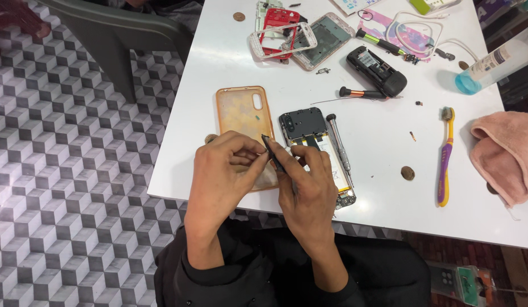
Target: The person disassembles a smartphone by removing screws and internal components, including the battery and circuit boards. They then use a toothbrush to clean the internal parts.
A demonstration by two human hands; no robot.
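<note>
My left hand (221,173) and my right hand (309,185) meet over the near edge of a white table (230,62). Both pinch a thin dark tool, like tweezers (273,152), between their fingertips. Under the right hand lies an opened phone (309,128) with its back off, showing a dark cover and a battery. Beneath the left hand rests an orange phone case (241,111). A silver screwdriver (337,142) lies along the phone's right side.
Further back sit a red phone frame (278,31), a silver phone frame (323,42), a black phone (376,71), a small black-handled screwdriver (360,92) and cables. A yellow-purple toothbrush (444,156), pink cloth (505,153) and clear bottle (494,62) are at right. A grey chair (122,34) stands left.
</note>
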